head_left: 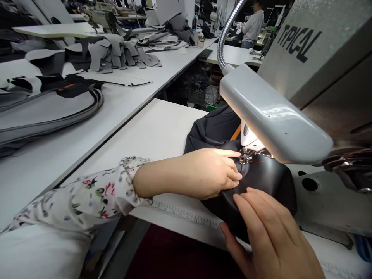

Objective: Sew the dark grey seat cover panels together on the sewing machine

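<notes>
A black, leather-like piece (267, 176) lies bunched under the presser foot (245, 155) of a sewing machine (308, 73). My left hand (213, 170) rests on it just left of the foot. Its index finger is stretched out, the tip close to the foot, while the other fingers lie on the material. Nearer to me, my right hand (270, 232) has its fingers over the front part of the piece and its thumb on the near side, with a fold of material between them. An orange thread runs by the foot; the needle is hard to make out.
A grey lamp (273, 112) on a bendable metal neck (225, 31) hangs low over the sewing spot. A printed ruler (186, 217) runs along the table's front edge. On the left table (124, 100) lie grey cut pieces (116, 50) and a piped cover (49, 112). A person (253, 25) stands far back.
</notes>
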Demonstrator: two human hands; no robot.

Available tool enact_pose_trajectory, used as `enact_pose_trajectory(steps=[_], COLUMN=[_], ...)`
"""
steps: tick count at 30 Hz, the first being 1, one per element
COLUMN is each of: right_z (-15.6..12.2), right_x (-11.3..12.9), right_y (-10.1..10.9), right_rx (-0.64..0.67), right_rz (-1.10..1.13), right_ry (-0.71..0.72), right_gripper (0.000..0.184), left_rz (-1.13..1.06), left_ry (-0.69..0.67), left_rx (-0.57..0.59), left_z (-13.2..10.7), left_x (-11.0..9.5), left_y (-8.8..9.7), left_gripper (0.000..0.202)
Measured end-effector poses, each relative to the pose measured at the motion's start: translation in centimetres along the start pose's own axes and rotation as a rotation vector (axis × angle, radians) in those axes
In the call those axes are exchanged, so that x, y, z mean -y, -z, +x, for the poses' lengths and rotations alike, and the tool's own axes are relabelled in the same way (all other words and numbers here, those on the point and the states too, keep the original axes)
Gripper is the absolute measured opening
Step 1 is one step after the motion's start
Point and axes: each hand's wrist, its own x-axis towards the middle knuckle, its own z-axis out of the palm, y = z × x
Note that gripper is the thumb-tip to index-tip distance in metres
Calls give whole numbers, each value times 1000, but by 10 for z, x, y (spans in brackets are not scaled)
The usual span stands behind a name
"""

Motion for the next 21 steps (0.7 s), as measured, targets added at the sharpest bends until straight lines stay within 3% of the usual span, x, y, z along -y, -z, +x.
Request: enact_pose_trajectory(steps=[9, 21], right_z=[10, 10], right_x=[-4, -20], right_y=[1, -3], right_rx=[-5, 51], right_rz=[15, 26], right_ry=[-18, 16], right_gripper=[29, 34], left_rz=[-112, -203], left_ry=[-42, 12], left_rx=[-90, -9], left_z=[3, 7], left_x=[16, 31], left_y=[-3, -3], left_gripper=[22, 25])
